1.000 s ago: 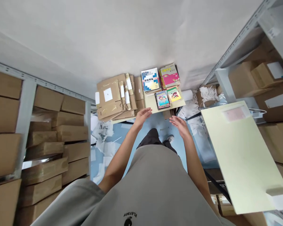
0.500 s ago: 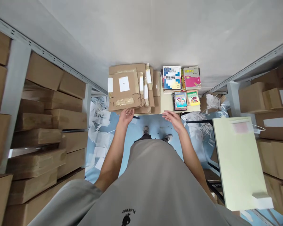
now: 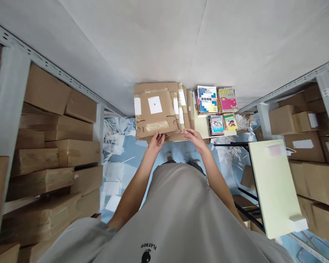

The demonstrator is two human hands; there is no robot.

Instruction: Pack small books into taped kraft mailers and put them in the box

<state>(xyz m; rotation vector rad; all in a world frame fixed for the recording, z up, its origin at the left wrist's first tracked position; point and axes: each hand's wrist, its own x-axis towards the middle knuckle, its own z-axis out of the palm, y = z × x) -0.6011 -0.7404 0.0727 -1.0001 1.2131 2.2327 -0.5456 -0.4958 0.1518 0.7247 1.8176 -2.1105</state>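
Several flattened cardboard boxes (image 3: 160,118) lie stacked and fanned out on a small pale table (image 3: 201,125) against the wall. White labels and clear tape show on them. My left hand (image 3: 156,141) is at the near edge of the top box, fingers apart and reaching it; whether it bears on the cardboard I cannot tell. By the stack's near right corner is my right hand (image 3: 194,138), palm turned inward, fingers stretched out with nothing held. Right of the boxes, stacks of books (image 3: 207,99) stand on the table, with smaller booklets (image 3: 217,124) in front.
Shelves of cardboard boxes (image 3: 79,153) line the left side, and more boxes (image 3: 304,142) fill the right shelf. A second pale table (image 3: 275,186) with black legs stands at my right. Paper scraps (image 3: 113,144) litter the blue floor on both sides.
My view has shifted, so the table sits farther right and lower. My right hand has moved left towards the cardboard stack, bringing both hands closer together. The boxes look unchanged.
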